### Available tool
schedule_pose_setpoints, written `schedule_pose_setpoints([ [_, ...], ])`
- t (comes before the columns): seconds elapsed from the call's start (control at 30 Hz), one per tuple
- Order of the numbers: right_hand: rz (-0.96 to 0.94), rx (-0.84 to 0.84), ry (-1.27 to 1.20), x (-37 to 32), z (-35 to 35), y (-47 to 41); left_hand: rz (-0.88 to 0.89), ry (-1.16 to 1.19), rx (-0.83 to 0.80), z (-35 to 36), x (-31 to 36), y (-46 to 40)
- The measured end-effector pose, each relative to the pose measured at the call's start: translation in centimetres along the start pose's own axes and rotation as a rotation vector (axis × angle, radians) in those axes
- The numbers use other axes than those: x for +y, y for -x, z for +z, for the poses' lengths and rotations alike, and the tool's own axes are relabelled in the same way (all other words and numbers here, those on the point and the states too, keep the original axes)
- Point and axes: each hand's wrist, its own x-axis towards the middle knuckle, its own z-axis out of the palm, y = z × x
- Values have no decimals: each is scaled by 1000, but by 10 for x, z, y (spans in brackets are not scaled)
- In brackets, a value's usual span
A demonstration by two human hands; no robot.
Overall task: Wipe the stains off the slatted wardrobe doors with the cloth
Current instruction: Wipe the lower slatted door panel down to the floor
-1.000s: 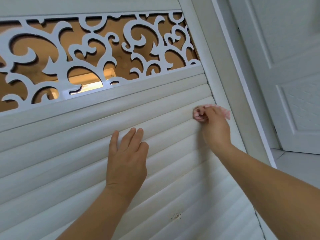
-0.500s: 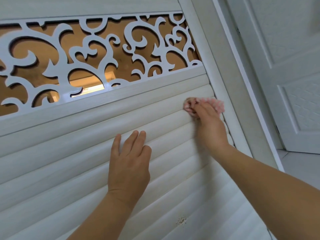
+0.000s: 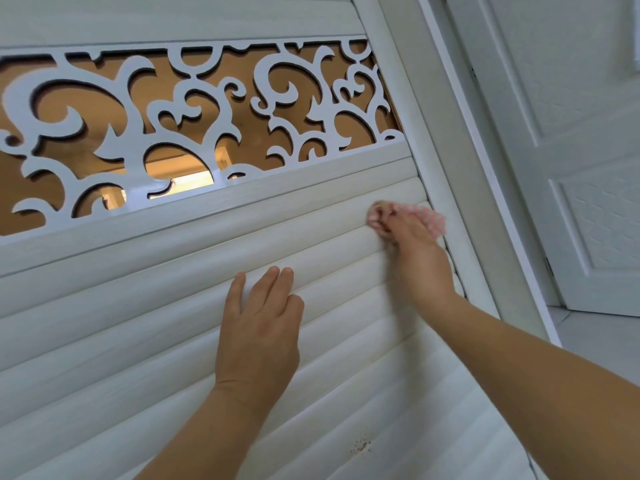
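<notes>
The white slatted wardrobe door (image 3: 138,323) fills the view, tilted in the frame. My right hand (image 3: 415,258) grips a bunched pink cloth (image 3: 429,218) and presses it on an upper slat near the door's right frame. My left hand (image 3: 258,334) lies flat on the slats lower down, fingers straight and pointing up. A small brown speckled stain (image 3: 361,445) sits on a lower slat, below both hands.
Above the slats runs a white cut-out scroll panel (image 3: 194,109) with an orange-brown backing. The door's right upright frame (image 3: 450,188) is next to the cloth. A white panelled room door (image 3: 571,161) stands at the right, with pale floor below it.
My right hand has slid the cloth left and then back along the upper slat, staying by the right frame. My left hand stays flat on the slats.
</notes>
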Motion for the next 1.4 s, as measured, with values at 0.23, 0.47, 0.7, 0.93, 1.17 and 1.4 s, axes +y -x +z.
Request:
schedule_pose_setpoints([
  [0.23, -207, -39, 39, -47, 3, 3, -2, -41, 1, 0, 1, 3],
  [0.47, -208, -169, 152, -26, -7, -25, -5, -29, 27, 6, 3, 4],
  [0.7, 10, -57, 146, 22, -21, -53, -18, -24, 13, 8, 3, 4],
  [0.93, 63, 10, 37, 35, -11, -27, -28, -15, -16, 5, 3, 3],
  [1.17, 230, -8, 28, 29, -6, 47, -45, 8, -94, -1, 5, 8],
  [1.4, 50, 28, 6, -13, 25, 133, -31, 72, -119, -11, 22, 42],
])
